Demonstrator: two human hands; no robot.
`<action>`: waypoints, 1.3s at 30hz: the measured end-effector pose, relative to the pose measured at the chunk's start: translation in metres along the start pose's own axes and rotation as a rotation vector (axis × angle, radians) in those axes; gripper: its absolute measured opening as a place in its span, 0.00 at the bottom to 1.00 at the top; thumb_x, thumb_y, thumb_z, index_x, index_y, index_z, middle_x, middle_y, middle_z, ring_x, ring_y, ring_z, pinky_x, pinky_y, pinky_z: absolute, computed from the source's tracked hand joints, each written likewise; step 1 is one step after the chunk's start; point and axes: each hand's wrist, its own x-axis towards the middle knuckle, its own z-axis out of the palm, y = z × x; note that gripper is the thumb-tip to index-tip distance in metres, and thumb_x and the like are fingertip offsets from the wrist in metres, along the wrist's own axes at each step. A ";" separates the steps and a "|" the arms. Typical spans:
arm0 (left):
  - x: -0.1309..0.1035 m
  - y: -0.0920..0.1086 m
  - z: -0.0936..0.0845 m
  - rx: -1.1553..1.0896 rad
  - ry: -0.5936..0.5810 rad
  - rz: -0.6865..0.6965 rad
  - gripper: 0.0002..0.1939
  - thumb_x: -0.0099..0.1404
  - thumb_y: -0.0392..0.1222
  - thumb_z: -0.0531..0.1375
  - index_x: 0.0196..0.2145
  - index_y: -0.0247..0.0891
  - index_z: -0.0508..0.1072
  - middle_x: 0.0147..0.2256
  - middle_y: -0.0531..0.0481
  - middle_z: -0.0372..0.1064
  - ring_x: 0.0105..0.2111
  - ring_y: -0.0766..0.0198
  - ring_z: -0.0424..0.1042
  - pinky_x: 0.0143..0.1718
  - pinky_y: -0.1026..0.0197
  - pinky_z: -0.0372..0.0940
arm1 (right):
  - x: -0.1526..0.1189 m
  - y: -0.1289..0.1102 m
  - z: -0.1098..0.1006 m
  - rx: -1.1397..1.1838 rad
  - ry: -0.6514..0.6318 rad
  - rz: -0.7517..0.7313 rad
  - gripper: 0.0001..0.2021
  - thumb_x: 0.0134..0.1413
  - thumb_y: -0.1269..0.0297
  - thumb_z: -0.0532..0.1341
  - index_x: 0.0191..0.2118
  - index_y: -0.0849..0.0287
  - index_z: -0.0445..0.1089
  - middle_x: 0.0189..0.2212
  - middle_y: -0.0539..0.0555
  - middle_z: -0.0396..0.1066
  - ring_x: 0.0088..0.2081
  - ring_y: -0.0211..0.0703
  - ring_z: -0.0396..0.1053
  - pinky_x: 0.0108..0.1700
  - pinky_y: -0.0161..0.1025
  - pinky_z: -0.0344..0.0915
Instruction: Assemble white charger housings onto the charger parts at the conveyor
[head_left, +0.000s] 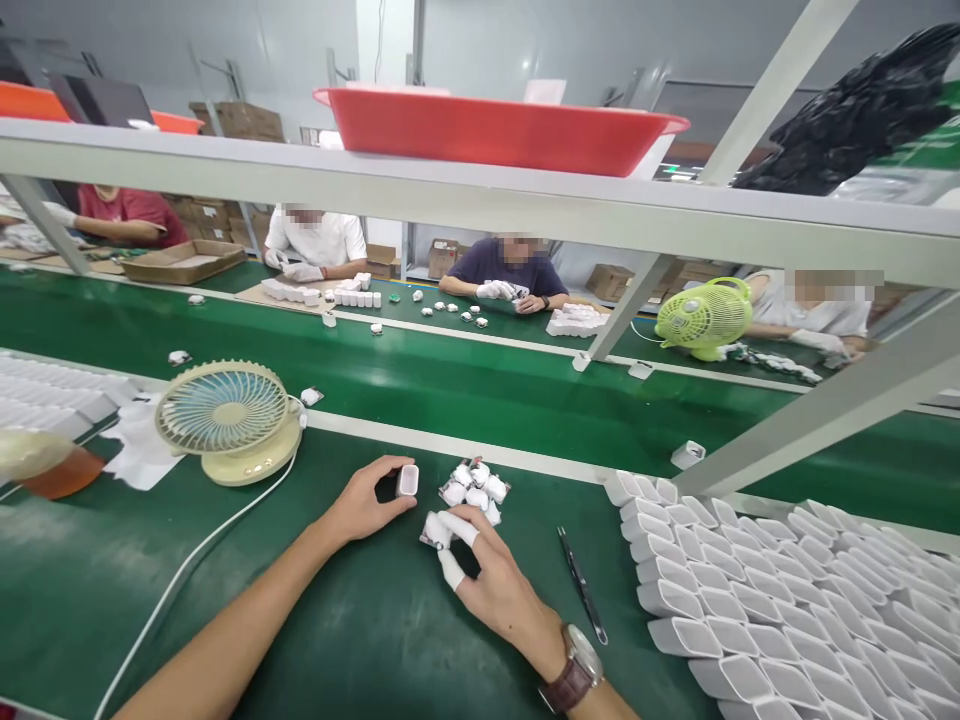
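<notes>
My left hand (373,500) grips a small white plastic housing (408,481) between thumb and fingers, its open end facing me. Close by on the right, my right hand (480,565) pinches a small white-wrapped component (436,530); white finger cots cover some of its fingertips. The component and the housing are apart. Just beyond my right hand lies a pile of similar white-wrapped components (476,485) on the green table. To the right of that hand rest black tweezers (582,585).
Rows of white housings (750,600) fill the right side. A fan (229,415) with a white cable stands at left. Overhead, a shelf holds a red tray (495,130). Slanted posts rise at right. Several co-workers sit across the green conveyor belt (450,370).
</notes>
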 end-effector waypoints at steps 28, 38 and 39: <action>-0.023 0.016 0.006 0.161 -0.105 0.367 0.33 0.73 0.41 0.62 0.70 0.44 0.55 0.58 0.39 0.72 0.58 0.50 0.73 0.59 0.47 0.71 | -0.013 0.004 0.000 -0.340 0.143 -0.193 0.36 0.67 0.77 0.59 0.76 0.64 0.47 0.57 0.69 0.72 0.60 0.56 0.72 0.59 0.52 0.76; -0.021 0.019 0.007 0.094 -0.121 0.339 0.35 0.73 0.42 0.63 0.71 0.46 0.54 0.56 0.41 0.73 0.56 0.52 0.74 0.58 0.48 0.72 | -0.010 -0.003 -0.003 -0.330 0.128 -0.189 0.37 0.68 0.76 0.58 0.77 0.62 0.42 0.60 0.70 0.70 0.62 0.57 0.70 0.59 0.54 0.75; -0.022 0.020 0.008 0.094 -0.119 0.340 0.34 0.73 0.42 0.63 0.71 0.46 0.54 0.56 0.42 0.73 0.56 0.52 0.74 0.58 0.48 0.72 | -0.010 -0.002 -0.002 -0.322 0.124 -0.183 0.37 0.68 0.76 0.58 0.77 0.61 0.42 0.61 0.69 0.69 0.62 0.58 0.70 0.59 0.54 0.75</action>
